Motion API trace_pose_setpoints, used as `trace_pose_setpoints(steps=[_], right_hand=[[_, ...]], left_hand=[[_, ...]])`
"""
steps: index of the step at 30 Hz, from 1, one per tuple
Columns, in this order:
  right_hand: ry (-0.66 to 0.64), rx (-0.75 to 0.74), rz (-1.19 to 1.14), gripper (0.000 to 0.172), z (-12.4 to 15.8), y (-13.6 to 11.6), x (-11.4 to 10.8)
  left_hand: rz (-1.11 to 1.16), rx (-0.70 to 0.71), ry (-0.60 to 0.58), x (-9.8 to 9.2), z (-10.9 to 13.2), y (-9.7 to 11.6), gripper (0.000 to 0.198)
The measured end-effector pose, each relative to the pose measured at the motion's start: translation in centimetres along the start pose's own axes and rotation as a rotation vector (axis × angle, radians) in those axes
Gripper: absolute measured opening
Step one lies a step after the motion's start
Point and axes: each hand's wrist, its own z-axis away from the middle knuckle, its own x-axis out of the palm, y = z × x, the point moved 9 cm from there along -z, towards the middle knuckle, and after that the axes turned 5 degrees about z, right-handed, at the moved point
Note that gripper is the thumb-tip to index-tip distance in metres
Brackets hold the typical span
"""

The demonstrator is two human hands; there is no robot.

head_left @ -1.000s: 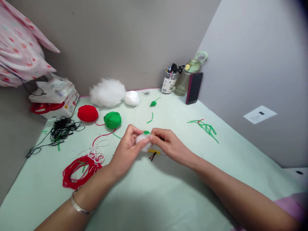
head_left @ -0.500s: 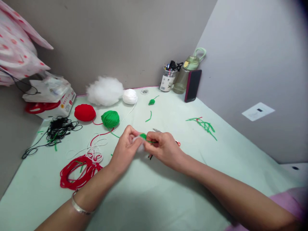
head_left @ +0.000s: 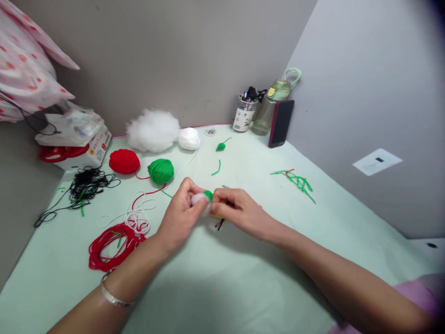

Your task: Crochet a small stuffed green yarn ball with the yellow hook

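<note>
In front of me, both hands meet over the middle of the table. My left hand (head_left: pixel 182 211) is closed, pinching a small green crocheted piece (head_left: pixel 208 195) and a tuft of white stuffing (head_left: pixel 200 200). From the other side my right hand (head_left: pixel 234 206) is closed, its thumb and fingertips pinched at the green piece's right edge. Just under the right fingers a bit of something yellow shows, mostly hidden. Behind the right hand a metal tip (head_left: pixel 225 187) peeks out. Below the fingers lie dark thread ends (head_left: pixel 219 225).
Left of my hands are a green yarn ball (head_left: pixel 161 171), red yarn ball (head_left: pixel 124 161), red yarn loops (head_left: pixel 99 246) and tangled black yarn (head_left: pixel 86 183). Stuffing (head_left: pixel 153 130) and a white yarn ball (head_left: pixel 189 138) sit behind. A bottle (head_left: pixel 264 116) and phone (head_left: pixel 281 124) stand back right.
The white tuft beside the green piece shows more now. My right fingers have shifted slightly around the piece, and the green strand seen at them before is hidden. The view has shifted slightly.
</note>
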Motion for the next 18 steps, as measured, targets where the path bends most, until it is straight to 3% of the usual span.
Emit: trace_pose_setpoints(steps=[5,9,14,18], right_hand=[[0.116,-0.166,0.291,0.024,0.6,-1.5,0.8],[0.207,-0.208,0.416,0.028,0.2,-1.2,0.3],[0.226,-0.071,0.245,0.033,-0.2,0.4,-0.8],[0.124,0.019,0.017,0.034,-0.5,1.4,-1.0]], left_hand=[[-0.076,-0.007,0.076,-0.6,-0.1,0.1,0.019],[-0.049,-0.058,0.045,-0.4,-0.1,-0.4,0.018],[0.03,-0.09,-0.06,0.3,0.4,-0.8,0.02],[0.074,-0.081,-0.12,0.7,0.4,-0.5,0.03]])
